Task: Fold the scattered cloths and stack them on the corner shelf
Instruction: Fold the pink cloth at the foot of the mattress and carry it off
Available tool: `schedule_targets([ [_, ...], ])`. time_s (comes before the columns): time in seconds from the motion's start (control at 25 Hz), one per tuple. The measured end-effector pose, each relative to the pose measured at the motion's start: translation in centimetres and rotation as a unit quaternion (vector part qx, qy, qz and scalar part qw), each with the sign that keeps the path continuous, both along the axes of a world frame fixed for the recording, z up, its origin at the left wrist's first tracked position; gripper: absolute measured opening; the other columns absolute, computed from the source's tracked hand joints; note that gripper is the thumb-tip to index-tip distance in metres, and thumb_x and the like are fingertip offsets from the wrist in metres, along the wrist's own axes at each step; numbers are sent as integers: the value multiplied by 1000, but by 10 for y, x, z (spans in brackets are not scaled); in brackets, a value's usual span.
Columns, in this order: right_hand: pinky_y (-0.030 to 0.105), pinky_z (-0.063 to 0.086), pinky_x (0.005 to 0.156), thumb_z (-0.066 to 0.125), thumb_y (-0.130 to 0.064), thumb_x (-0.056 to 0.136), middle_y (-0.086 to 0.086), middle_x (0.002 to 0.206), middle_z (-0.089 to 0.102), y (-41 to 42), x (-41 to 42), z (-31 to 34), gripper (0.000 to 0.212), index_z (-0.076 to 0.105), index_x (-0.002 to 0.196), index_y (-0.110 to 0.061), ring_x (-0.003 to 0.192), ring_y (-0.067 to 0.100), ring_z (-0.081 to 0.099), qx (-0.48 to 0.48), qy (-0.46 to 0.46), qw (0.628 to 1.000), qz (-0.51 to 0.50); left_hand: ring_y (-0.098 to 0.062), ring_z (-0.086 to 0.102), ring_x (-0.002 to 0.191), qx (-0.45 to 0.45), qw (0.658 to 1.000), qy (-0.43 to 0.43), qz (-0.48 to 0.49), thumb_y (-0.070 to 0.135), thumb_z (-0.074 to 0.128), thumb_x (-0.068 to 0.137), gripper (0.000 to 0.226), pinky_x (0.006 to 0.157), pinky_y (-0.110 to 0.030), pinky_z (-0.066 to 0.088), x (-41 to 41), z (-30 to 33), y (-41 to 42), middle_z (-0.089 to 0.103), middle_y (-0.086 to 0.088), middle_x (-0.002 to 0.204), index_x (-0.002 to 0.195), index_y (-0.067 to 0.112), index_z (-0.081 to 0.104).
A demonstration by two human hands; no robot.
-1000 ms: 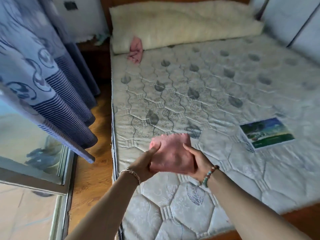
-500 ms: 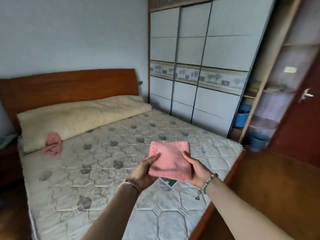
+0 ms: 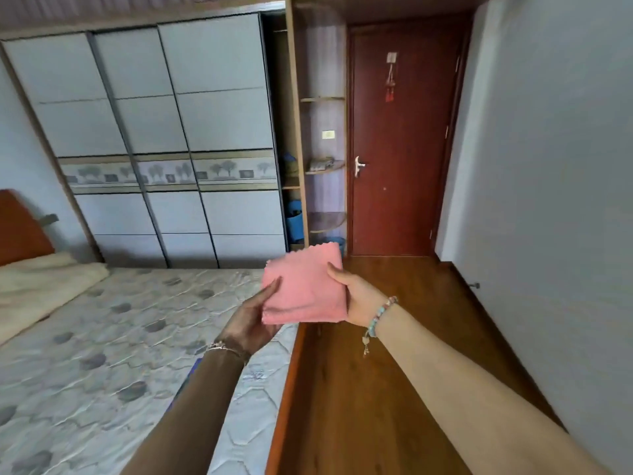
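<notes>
Head view: folded pink terry cloth (image 3: 303,286) pinched flat between left hand (image 3: 255,318) and right hand (image 3: 358,298), held above the foot of the quilted mattress (image 3: 102,354). Best carried level to the curved wooden corner shelf (image 3: 325,168) beyond the mattress, edges squared before release.

Bed (image 3: 102,354) lies left, wardrobe (image 3: 164,132) behind it, corner shelf (image 3: 323,169) beside the door (image 3: 400,138).
</notes>
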State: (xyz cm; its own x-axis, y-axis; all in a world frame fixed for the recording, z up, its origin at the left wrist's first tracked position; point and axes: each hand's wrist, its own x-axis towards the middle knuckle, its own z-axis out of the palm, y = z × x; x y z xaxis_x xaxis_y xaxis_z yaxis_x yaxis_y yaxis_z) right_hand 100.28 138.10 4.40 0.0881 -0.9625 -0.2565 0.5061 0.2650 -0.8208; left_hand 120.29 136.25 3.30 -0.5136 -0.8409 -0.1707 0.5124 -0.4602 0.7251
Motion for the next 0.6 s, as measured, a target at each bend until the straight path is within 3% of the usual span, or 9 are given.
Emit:
schedule_targets([
  [0.28,52,55,83,73,-30,82,9,108,71,-72,-158,-56,44,61,122,-15,102,32,65,69,-4,993,-93,-25,66,108,24,996,-29,-84,15,53,95,48,88,-38,57,-151,-49,-111,59,-14,133,141,7,45],
  [0.6,57,53,87,73,-27,83,12,118,67,-177,-294,-75,44,59,124,-17,110,35,61,89,-19,990,-106,-21,70,98,99,992,29,-72,21,55,95,44,71,-35,60,-287,-82,-223,69,-9,116,137,13,51],
])
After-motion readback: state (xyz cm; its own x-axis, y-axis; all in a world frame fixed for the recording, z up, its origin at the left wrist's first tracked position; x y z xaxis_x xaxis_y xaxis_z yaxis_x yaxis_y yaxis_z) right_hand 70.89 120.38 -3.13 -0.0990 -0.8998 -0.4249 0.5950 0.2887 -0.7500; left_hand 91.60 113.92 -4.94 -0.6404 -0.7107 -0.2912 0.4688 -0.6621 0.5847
